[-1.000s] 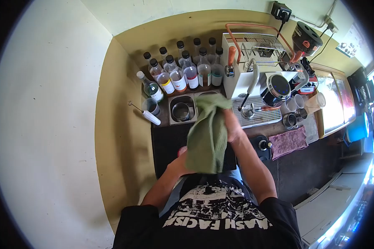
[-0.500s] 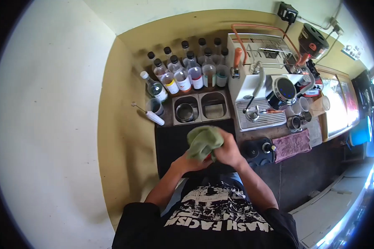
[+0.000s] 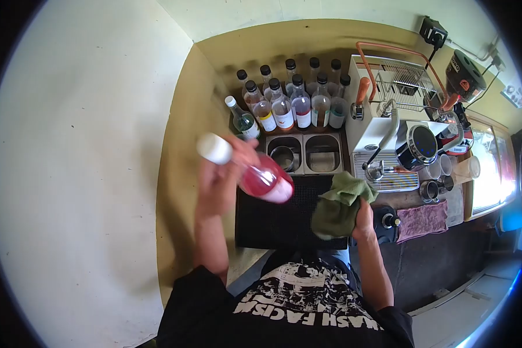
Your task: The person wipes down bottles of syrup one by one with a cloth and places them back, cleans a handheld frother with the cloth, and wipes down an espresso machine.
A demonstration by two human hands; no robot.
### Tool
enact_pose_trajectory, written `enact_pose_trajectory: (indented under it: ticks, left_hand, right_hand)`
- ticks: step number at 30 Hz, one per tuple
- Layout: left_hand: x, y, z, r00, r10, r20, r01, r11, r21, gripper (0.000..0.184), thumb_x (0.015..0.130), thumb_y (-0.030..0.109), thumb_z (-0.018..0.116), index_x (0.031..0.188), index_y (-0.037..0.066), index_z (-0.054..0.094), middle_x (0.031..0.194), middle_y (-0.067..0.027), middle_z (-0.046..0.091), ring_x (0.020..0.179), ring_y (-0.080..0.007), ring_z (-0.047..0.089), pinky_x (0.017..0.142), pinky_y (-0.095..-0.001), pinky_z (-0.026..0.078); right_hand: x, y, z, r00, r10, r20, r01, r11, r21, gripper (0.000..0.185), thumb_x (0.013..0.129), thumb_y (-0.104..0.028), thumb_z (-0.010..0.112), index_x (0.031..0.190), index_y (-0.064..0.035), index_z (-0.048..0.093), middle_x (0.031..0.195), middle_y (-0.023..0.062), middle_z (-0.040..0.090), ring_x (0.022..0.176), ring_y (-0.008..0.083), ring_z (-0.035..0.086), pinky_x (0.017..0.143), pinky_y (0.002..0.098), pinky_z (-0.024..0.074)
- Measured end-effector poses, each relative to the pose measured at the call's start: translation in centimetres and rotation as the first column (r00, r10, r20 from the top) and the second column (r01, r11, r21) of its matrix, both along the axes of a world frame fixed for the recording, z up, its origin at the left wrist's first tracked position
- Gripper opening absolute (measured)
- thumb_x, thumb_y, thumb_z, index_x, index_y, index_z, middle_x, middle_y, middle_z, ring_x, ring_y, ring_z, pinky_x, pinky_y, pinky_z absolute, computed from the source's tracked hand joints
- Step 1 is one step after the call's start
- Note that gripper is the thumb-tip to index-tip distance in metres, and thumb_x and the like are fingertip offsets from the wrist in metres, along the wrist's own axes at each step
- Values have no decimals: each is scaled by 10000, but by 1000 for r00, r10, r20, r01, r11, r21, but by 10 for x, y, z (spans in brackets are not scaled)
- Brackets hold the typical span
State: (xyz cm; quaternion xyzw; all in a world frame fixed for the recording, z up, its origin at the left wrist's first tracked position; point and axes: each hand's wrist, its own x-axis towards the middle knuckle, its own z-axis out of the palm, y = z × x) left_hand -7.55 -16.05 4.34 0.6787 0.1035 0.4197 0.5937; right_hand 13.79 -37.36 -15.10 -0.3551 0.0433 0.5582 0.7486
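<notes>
My left hand (image 3: 214,188) is closed around the neck of a bottle of pinkish-red liquid (image 3: 267,178). It hangs tilted above the black mat's left side, its white cap (image 3: 214,148) toward the wall and its base to the lower right. My fingers are slightly blurred. In my right hand (image 3: 363,221) a green cloth (image 3: 337,211) is bunched, drooping over the right side of the black mat (image 3: 267,229). Bottle and cloth are apart.
Several black-capped bottles (image 3: 302,110) line the back wall, beside a white-capped bottle (image 3: 245,120). Two steel sink pans (image 3: 322,162) sit behind the mat. To the right stand an espresso machine (image 3: 362,136), a black tamping stand (image 3: 384,229) and a folded purple towel (image 3: 422,221).
My hands have parted. The left has moved up and left with the red bottle, which the cloth largely covered before. The right has moved right with the cloth. The view has shifted slightly.
</notes>
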Motion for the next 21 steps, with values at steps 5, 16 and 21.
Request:
enact_pose_trajectory:
  ticks: [5, 16, 21]
  left_hand:
    - [15, 52, 92, 889, 412, 200, -415, 910, -28, 170, 985, 202, 503, 945, 37, 510, 833, -32, 481, 826, -141, 486, 897, -347, 432]
    - [72, 211, 118, 725, 680, 111, -687, 705, 177, 294, 950, 260, 533, 1046, -9, 464, 947, -80, 521, 908, -158, 525, 833, -331, 432]
    - [92, 273, 74, 681, 732, 0, -696, 647, 310, 357, 953, 297, 530, 1089, -21, 443, 982, -101, 534, 920, -182, 534, 860, -353, 435]
  right_hand:
    - [-19, -19, -9, 999, 34, 22, -31, 995, -93, 395, 991, -326, 401, 1228, -30, 510, 1141, 121, 601, 1028, 241, 613, 866, 394, 524]
    - [-42, -34, -7, 995, 54, 84, -49, 997, -62, 353, 999, -268, 408, 1258, -43, 492, 1190, 116, 579, 1038, 236, 605, 895, 387, 512]
    - [-45, -46, -13, 995, 41, 95, -31, 994, -107, 389, 992, -310, 435, 1276, -48, 476, 1194, 113, 573, 1053, 228, 595, 899, 381, 508]
